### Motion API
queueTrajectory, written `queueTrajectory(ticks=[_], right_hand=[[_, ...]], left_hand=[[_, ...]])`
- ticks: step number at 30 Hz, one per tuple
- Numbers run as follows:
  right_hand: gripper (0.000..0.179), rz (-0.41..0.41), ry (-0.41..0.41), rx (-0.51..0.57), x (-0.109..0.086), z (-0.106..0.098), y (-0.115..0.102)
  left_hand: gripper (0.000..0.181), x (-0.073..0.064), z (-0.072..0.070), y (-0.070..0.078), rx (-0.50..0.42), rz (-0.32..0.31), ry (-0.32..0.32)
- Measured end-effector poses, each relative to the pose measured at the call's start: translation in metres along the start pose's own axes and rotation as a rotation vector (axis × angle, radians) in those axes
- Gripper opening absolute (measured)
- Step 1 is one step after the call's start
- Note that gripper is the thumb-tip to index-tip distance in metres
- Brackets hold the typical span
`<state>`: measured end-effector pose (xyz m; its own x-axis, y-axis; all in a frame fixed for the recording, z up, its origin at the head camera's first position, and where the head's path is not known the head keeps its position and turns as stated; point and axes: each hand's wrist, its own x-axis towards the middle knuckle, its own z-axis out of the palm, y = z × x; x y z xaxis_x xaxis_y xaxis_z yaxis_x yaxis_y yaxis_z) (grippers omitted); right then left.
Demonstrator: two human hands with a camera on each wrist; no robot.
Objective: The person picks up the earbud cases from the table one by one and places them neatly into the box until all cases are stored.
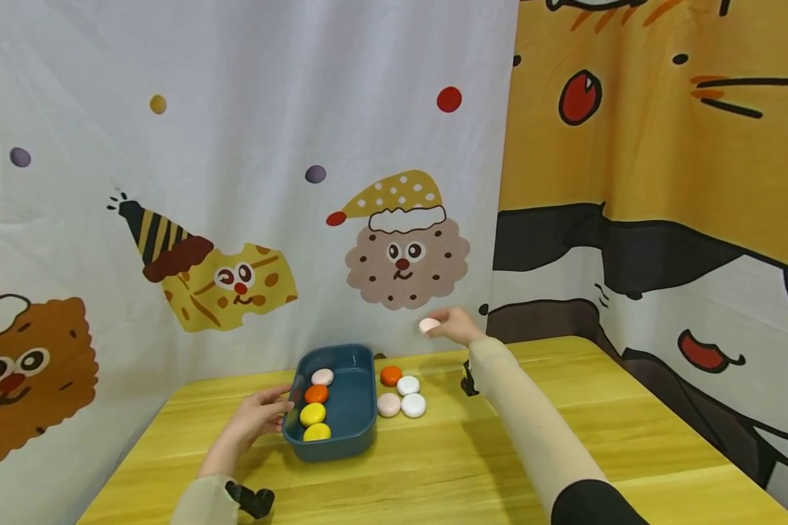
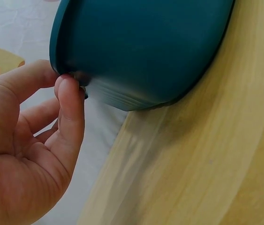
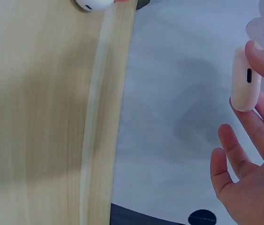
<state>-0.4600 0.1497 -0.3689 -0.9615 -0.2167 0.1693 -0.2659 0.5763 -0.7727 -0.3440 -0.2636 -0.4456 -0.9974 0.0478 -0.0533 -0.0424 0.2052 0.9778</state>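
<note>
Wood-grain worktop (image 1: 446, 474) in yellow tones backs onto a white printed cloth (image 1: 236, 146) bearing three cartoon snacks: one brown biscuit (image 1: 36, 379), one hatted cheese (image 1: 230, 288) and one capped cookie (image 1: 407, 270). To the right runs a large orange, black and white print (image 1: 558, 168). One blue tray (image 1: 356, 408) carries four rounded discs along its left side: one pale pink (image 1: 322, 377), one orange (image 1: 317, 394), two yellow (image 1: 313, 415). Just right of it lie four more: one orange, two white (image 1: 414, 405), one pale pink. The left hand (image 1: 252, 419) pinches the tray's left edge; the right hand (image 1: 458, 326) grips a ninth, a pale pink disc (image 1: 428, 325) with a dark slot, raised before the cloth.
</note>
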Motion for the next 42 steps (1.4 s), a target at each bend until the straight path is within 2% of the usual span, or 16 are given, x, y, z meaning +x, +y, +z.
queueTrajectory(ticks=[12,25,34,42], right_hand=[[0.049,-0.016,0.010,-0.010,0.006,0.014,-0.008],[0.051,-0.036,-0.003,0.030,0.005,0.021,-0.026],[0.049,-0.081,-0.010,-0.018,0.010,0.033,-0.037],[0.049,-0.081,-0.020,-0.019,0.015,0.044,-0.050]], left_hand=[[0.055,-0.001,-0.001,0.001,-0.009,0.003,-0.019],[0.054,-0.004,-0.001,0.002,-0.009,-0.001,-0.006],[0.052,-0.004,0.000,0.002,0.002,-0.014,0.009],[0.053,-0.002,-0.001,0.003,0.004,-0.007,0.008]])
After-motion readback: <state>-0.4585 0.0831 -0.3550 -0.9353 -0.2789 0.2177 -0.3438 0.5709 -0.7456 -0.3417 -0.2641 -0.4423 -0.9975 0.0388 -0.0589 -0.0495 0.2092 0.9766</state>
